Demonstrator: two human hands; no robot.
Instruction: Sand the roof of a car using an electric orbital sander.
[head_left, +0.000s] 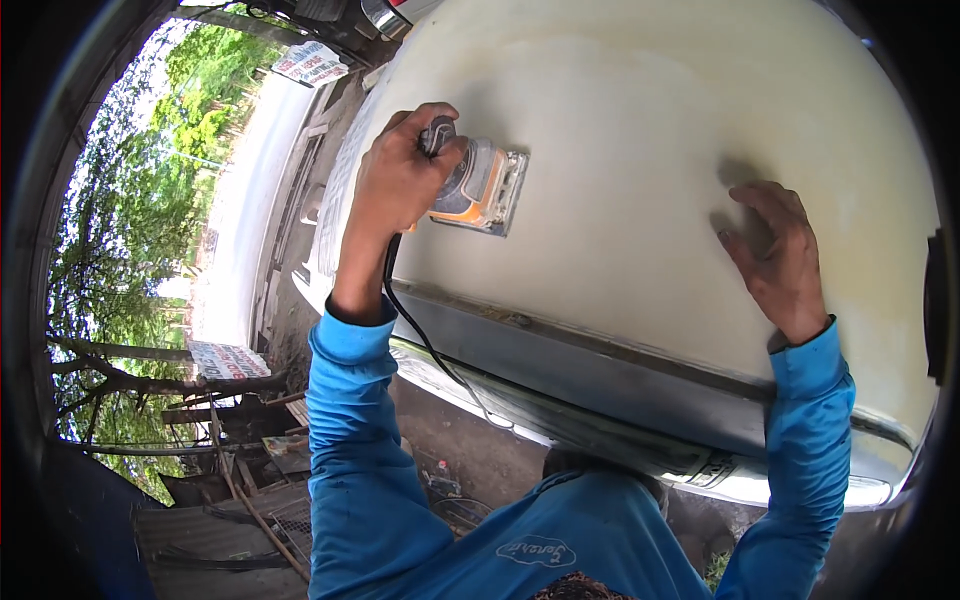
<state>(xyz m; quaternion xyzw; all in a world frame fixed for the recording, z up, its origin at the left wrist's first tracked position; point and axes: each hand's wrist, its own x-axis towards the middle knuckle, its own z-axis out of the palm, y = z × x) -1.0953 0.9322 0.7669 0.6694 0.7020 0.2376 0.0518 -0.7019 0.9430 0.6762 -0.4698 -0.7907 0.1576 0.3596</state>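
The left hand [408, 172], wrapped around the sander [480, 185] (upper left-centre of the frame, against the pale panel [620, 210]), is nearer; the sander extends rightward, toward the right hand [778, 258], fingers curved and spread.

1. Apparently an open-sided, roadside vehicle-body workshop.
2. Upper centre: an orange-and-grey electric sander [472, 196] on a broad, curved, cream vehicle panel [620, 150].
3. Upper left: a pale road [270, 150], leafy green trees [115, 240].
4. Lower left: grey corrugated sheets [195, 535].
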